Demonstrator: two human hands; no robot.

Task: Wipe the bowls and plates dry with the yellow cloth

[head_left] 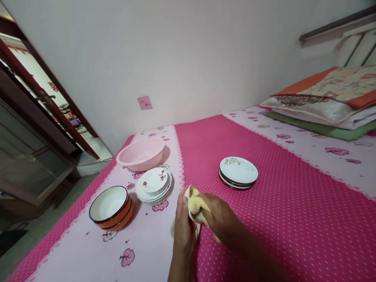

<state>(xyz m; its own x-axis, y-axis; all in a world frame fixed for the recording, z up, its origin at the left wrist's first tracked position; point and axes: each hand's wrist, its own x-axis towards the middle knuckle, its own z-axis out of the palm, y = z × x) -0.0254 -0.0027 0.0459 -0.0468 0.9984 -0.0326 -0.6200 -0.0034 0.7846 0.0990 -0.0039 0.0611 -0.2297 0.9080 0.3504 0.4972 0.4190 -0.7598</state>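
At the lower middle, my left hand (183, 225) is closed around a small white bowl (191, 216), which is tilted on its side and mostly hidden by my hands. My right hand (219, 217) grips a yellow cloth (196, 205) and presses it into the bowl's opening. A corner of the cloth hangs below my right fingers. To the right and beyond my hands lies a short stack of white oval plates (238, 171) with dark rims and a floral print. Left of my hands sits a pile of white plates (154, 184), the upper ones smaller with red flowers.
Orange bowls with white insides (110, 207) are stacked at the left, near the bed's edge. Behind the plates stands a pink basin (141, 154). Folded bedding (326, 105) and a cushion are piled at the far right. A pink-and-white patterned sheet (293, 211) lies beneath everything.
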